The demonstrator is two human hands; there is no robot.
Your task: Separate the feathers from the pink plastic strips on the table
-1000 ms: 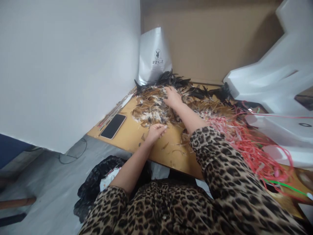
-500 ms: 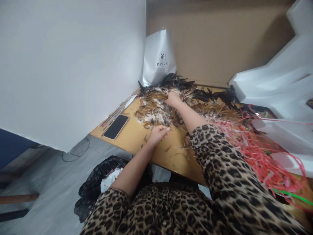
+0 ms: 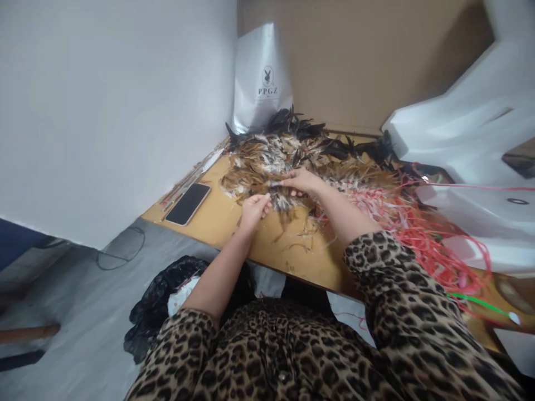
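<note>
A heap of brown, white and black feathers covers the far part of a wooden table. My right hand sits at the near edge of the heap, fingers pinched on a small bunch of feathers. My left hand is just beside it on the left, fingers curled toward the same bunch and touching its tips. Both arms wear leopard-print sleeves.
A black phone lies at the table's left edge beside thin sticks. A silver bag stands against the back corner. Red and pink strips sprawl on the right, near white foam pieces. A black bag is on the floor.
My right hand has drawn back from deep in the heap to its near edge, bringing a bunch of feathers. My left hand has shifted slightly up to meet it.
</note>
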